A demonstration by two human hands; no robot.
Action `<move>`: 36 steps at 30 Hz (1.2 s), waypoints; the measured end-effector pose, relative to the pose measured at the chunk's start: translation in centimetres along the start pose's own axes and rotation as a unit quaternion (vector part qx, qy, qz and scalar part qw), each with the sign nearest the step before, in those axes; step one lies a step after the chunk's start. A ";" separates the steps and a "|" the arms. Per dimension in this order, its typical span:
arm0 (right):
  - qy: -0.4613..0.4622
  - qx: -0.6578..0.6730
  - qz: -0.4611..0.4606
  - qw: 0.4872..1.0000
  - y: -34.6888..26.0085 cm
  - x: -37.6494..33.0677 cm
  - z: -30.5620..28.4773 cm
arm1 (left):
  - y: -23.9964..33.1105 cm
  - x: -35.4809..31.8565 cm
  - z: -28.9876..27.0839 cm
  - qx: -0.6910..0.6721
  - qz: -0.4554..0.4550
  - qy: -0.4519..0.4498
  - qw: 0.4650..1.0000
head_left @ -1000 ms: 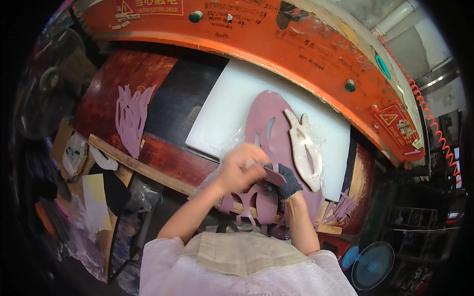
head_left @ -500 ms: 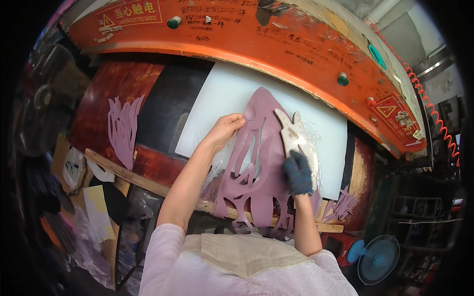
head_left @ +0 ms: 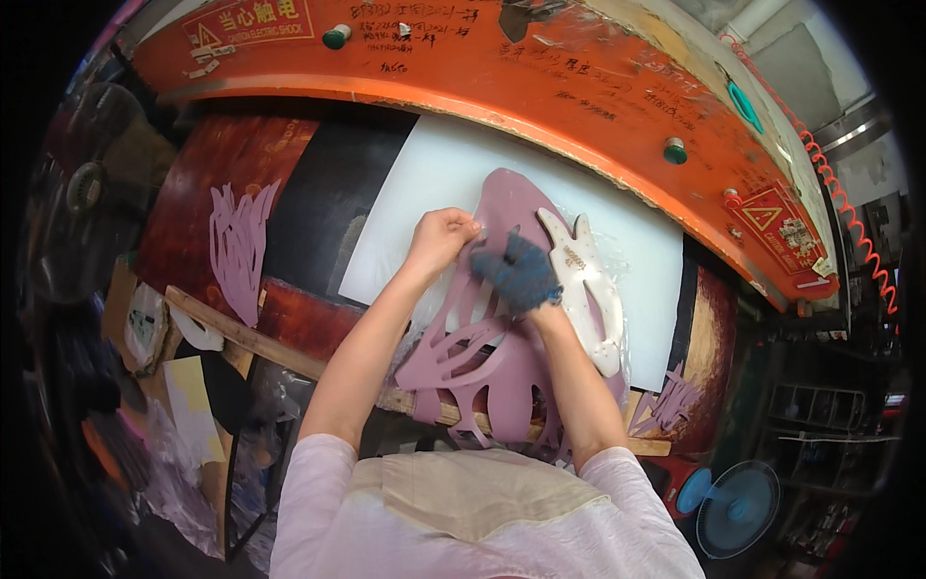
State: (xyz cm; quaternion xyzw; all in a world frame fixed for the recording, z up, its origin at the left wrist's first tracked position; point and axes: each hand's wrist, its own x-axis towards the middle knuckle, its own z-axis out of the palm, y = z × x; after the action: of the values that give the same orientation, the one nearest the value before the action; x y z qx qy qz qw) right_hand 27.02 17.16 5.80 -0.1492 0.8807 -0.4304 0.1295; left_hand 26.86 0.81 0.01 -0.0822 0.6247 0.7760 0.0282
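A mauve sheet (head_left: 506, 198) with long cut-out openings lies over the white board and hangs past its near edge. My bare left hand (head_left: 446, 239) is closed in a pinch at the sheet's upper left edge. My right hand (head_left: 519, 272), in a dark blue-grey knitted glove, is over the sheet just right of my left hand. Its fingers look spread, though somewhat blurred, and nothing shows in them. Right of the glove, a white, pronged cutting die (head_left: 590, 289) with a dark edge rests on the sheet's right side.
An orange machine beam (head_left: 434, 72) with green buttons spans the far side. Mauve strips (head_left: 239, 246) lie on the red-brown surface at left, with more scraps (head_left: 670, 398) at right. Clear plastic film shows beneath the sheet. A fan (head_left: 738, 507) stands at lower right.
My right hand has left the cutting die and moved left, close to my left hand. The sheet's cut-out part has shifted and folded to the left. The die stays on the sheet.
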 end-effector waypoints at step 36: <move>-0.053 -0.090 -0.309 0.945 2.1 -1.9 5.3 | -0.5 -11.3 -3.9 -0.159 -0.031 0.077 0.984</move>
State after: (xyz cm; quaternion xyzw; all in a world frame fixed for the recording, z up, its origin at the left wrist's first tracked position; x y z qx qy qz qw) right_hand 30.30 15.28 1.19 -0.4480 0.8183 -0.3595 0.0226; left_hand 38.42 -2.20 0.58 -0.1642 0.4906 0.8557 -0.0095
